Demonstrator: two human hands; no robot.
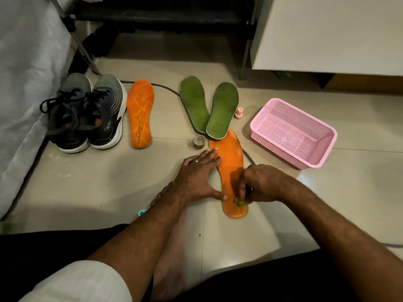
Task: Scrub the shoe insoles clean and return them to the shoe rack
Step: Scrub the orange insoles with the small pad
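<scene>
**Mia:** What part of the job is this?

**Dad:** The scrubbing part. The long flat orange foam insole (231,162) lies on the pale tiled floor (87,182), a bit toward 5 o'clock from the middle. The left hand (197,175) is spread wide and flat, pressing its 9 o'clock edge so it can't slide. The right hand (259,184) is curled round a small scrubber with green bristles (239,202), rubbing near the heel end.

**Mia:** What comes next?

**Dad:** I think the scrubber has to go up toward the toe end, at 12 o'clock. The other orange insole with yellow lines (140,114), at 10 o'clock, and the two green insoles (209,105) look like they wait their turn. None are back on the dark shoe rack (165,14) yet.

**Mia:** Any words to read?

**Dad:** There's tiny print on the lined insole, too small to read. I can't make out a name on the dark lace-up sports shoes (87,114)
</scene>
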